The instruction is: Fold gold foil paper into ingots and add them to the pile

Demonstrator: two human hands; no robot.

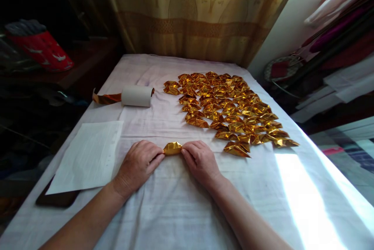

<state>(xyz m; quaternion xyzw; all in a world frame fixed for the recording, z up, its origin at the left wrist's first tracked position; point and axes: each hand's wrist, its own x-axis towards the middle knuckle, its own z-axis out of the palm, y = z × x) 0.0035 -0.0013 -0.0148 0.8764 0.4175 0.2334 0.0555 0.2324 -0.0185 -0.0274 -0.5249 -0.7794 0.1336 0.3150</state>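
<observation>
A small folded gold-foil piece (172, 148) lies on the white cloth of the table (175, 211). My left hand (138, 164) pinches its left end, fingers pressed together. My right hand (200, 160) pinches its right end the same way. Beyond them, to the right, several finished gold folded pieces (230, 109) lie in rows.
A white roll (136, 96) with a strip of gold foil (105, 98) trailing from it lies at the back left. A white sheet of paper (89, 156) rests on a dark flat object (57, 198) at the left edge. A curtain hangs behind; stacked fabrics stand at right.
</observation>
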